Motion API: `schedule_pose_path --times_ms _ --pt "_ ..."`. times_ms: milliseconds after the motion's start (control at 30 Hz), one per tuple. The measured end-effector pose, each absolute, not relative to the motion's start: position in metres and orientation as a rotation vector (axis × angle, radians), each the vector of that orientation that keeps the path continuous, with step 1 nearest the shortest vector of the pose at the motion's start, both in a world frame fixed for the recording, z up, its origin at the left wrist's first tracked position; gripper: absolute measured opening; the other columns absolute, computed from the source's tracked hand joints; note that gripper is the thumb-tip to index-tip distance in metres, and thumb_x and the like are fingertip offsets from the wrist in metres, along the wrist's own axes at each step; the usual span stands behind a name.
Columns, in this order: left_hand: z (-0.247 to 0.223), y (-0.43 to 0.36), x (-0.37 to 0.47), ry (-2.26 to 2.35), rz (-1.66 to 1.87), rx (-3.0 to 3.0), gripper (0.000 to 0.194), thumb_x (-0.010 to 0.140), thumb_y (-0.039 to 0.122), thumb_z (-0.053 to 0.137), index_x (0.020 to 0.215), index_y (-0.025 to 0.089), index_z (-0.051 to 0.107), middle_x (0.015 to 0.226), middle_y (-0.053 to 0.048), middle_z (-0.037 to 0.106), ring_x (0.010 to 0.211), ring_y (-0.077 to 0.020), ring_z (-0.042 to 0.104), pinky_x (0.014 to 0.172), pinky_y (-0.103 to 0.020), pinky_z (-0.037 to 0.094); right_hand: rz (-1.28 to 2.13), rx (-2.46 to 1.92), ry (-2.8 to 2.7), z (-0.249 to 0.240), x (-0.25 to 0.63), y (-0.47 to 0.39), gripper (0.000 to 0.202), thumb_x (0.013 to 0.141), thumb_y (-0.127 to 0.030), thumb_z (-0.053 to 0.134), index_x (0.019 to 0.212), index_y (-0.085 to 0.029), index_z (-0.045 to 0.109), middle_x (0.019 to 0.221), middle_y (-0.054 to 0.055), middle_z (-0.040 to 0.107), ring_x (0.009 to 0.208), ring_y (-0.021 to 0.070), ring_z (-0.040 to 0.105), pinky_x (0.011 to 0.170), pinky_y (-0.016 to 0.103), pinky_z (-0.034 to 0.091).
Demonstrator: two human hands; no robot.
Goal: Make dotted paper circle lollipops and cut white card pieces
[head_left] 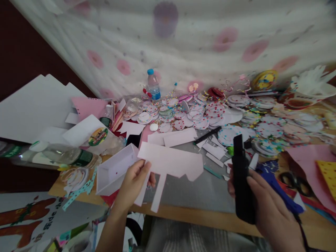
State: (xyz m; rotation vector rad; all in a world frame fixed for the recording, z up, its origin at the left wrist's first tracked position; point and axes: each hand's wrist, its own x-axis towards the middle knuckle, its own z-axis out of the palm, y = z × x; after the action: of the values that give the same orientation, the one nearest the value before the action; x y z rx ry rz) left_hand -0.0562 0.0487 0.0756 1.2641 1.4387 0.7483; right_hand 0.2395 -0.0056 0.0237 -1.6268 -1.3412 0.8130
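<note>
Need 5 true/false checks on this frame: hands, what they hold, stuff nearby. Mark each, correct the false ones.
1. The left hand holds a white cutout. True.
2. The right hand is empty. False: it holds a black handheld object.
3. The standing bottle has a blue cap. True.
4. The open white box is to the right of the cutout. False: it is to the left.
5. A yellow sheet with dots shows at the picture's right edge. True.
</note>
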Motion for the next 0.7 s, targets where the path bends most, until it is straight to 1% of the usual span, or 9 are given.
schedule_pose_path --times_ms 100,167,233,267,367,467,533,600,700 --pt "0.068 0.043 -0.052 1.343 0.69 1.288 0.03 0.093 0.043 0.044 0.074 0.019 0.048 0.063 0.002 0.057 0.058 -0.0122 0.054 0.059 -0.024 0.045 1.072 -1.52 -1.201 0.026 0.226 -0.009 0.028 0.09 -0.047 0.046 0.098 -0.023 0.058 0.062 0.001 0.059 0.052 0.0165 0.056 0.047 0.025 0.046" --pt "0.07 0.04 -0.052 1.299 0.617 1.336 0.024 0.092 0.04 0.046 0.082 0.019 0.053 0.07 0.001 0.058 0.061 -0.0121 0.055 0.06 -0.024 0.046 1.122 -1.501 -1.201 0.024 0.219 -0.01 0.026 0.086 -0.047 0.055 0.096 -0.023 0.058 0.06 -0.001 0.057 0.052 0.0149 0.054 0.049 0.024 0.046" --pt "0.077 0.039 -0.054 1.256 0.573 1.356 0.023 0.092 0.038 0.047 0.098 0.018 0.056 0.082 -0.001 0.062 0.067 -0.0128 0.056 0.061 -0.024 0.047 1.161 -1.514 -1.169 0.02 0.215 -0.011 0.029 0.084 -0.046 0.059 0.101 -0.023 0.059 0.06 -0.002 0.056 0.05 0.0137 0.052 0.047 0.023 0.044" --pt "0.081 0.038 -0.056 1.234 0.564 1.36 0.025 0.093 0.038 0.046 0.107 0.019 0.055 0.088 -0.003 0.063 0.069 -0.013 0.057 0.062 -0.025 0.048 1.177 -1.531 -1.135 0.017 0.215 -0.012 0.032 0.082 -0.046 0.06 0.105 -0.023 0.058 0.06 -0.003 0.055 0.048 0.013 0.051 0.045 0.023 0.043" --pt "0.094 0.037 -0.058 1.205 0.545 1.395 0.032 0.095 0.037 0.042 0.12 0.02 0.052 0.091 -0.004 0.063 0.066 -0.0115 0.054 0.061 -0.024 0.046 1.237 -1.563 -1.09 0.012 0.214 -0.016 0.041 0.081 -0.047 0.061 0.113 -0.021 0.056 0.056 -0.004 0.053 0.041 0.0117 0.046 0.038 0.022 0.037" --pt "0.105 0.036 -0.055 1.259 0.531 1.481 0.032 0.096 0.036 0.04 0.119 0.019 0.054 0.095 -0.005 0.064 0.065 -0.0113 0.053 0.06 -0.024 0.045 1.263 -1.557 -1.236 0.011 0.215 -0.02 0.041 0.087 -0.047 0.053 0.12 -0.021 0.054 0.057 -0.003 0.055 0.046 0.0135 0.049 0.043 0.023 0.042" --pt "0.108 0.035 -0.052 1.32 0.532 1.579 0.031 0.096 0.035 0.039 0.119 0.02 0.053 0.1 -0.006 0.064 0.071 -0.0126 0.056 0.064 -0.024 0.046 1.163 -1.589 -1.347 0.012 0.215 -0.023 0.041 0.089 -0.047 0.05 0.122 -0.022 0.053 0.074 0.002 0.063 0.061 0.0161 0.057 0.054 0.025 0.048" --pt "0.109 0.036 -0.049 1.412 0.467 1.684 0.027 0.096 0.035 0.037 0.108 0.021 0.056 0.089 -0.003 0.065 0.071 -0.0133 0.057 0.064 -0.025 0.044 1.067 -1.609 -1.415 0.016 0.214 -0.026 0.042 0.088 -0.046 0.051 0.123 -0.024 0.051 0.087 0.004 0.065 0.071 0.0176 0.059 0.06 0.025 0.05" --pt "0.11 0.041 -0.048 1.591 0.318 1.78 0.028 0.096 0.036 0.034 0.08 0.021 0.051 0.063 0.002 0.057 0.059 -0.014 0.055 0.058 -0.025 0.038 1.077 -1.586 -1.433 0.025 0.211 -0.03 0.038 0.088 -0.044 0.052 0.121 -0.026 0.048 0.078 0.0 0.059 0.061 0.0146 0.055 0.054 0.022 0.047"
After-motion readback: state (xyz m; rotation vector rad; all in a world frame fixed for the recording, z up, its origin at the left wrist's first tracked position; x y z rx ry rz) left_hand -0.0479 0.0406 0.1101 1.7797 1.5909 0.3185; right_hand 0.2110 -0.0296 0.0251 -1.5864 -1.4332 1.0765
